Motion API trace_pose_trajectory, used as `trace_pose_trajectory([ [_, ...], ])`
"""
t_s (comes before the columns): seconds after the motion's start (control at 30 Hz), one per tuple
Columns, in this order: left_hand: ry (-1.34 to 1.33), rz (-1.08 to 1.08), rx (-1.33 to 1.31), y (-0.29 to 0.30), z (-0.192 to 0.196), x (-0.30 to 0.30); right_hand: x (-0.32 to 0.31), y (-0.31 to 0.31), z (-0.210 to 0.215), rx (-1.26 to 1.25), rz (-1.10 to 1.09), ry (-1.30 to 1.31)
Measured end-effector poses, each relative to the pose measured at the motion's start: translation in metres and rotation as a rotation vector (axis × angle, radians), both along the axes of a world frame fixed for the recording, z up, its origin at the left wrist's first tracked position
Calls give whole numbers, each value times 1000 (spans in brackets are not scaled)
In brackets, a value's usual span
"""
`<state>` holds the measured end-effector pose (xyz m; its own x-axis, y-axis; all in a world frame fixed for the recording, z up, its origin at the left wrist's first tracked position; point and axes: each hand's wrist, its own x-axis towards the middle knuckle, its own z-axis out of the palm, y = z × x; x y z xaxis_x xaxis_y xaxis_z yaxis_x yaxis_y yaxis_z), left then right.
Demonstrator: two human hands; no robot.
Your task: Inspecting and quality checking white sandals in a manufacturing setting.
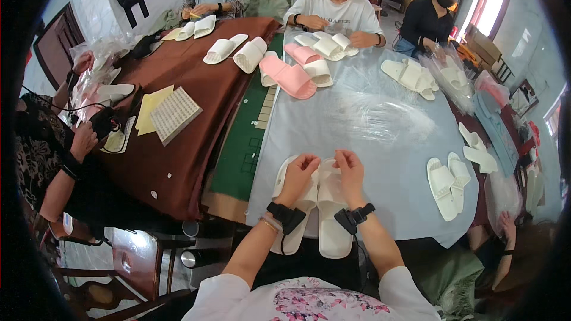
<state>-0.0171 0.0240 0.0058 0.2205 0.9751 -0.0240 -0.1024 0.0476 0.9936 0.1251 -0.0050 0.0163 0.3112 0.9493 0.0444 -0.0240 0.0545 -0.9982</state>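
Two white slippers lie side by side at the near edge of a light grey table (369, 142), toes pointing away from me. My left hand (299, 172) rests on the strap of the left slipper (284, 235), fingers curled and pinching near the toe. My right hand (350, 169) sits on the strap of the right slipper (333, 226), fingers bent and pinching something small; what it is cannot be made out. The two hands nearly meet above the straps. Both wrists carry black bands.
Another white pair (449, 184) lies to my right, pink slippers (288, 74) and more white ones farther back. Clear plastic bags (380, 107) cover the table's middle. A brown-covered table (190, 83) with sheets stands left. Several other people sit around. A wooden chair (134, 255) is at lower left.
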Motion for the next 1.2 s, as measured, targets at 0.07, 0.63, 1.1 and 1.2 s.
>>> trace_pose_trajectory([
  [0.07, -18, -15, 34, 0, 0, 1, -1, -1, 0, -35, 13, 25],
  [0.63, -4, -37, 45, 3, -3, 1, -1, -5, 6, -37, 18, 61],
  [1.1, -60, -31, -9, 0, 2, -2, -9, -2, 13, 88, -118, 158],
  [1.2, -80, -58, 40, 0, 2, 0, -11, -1, 10, 75, 29, 89],
])
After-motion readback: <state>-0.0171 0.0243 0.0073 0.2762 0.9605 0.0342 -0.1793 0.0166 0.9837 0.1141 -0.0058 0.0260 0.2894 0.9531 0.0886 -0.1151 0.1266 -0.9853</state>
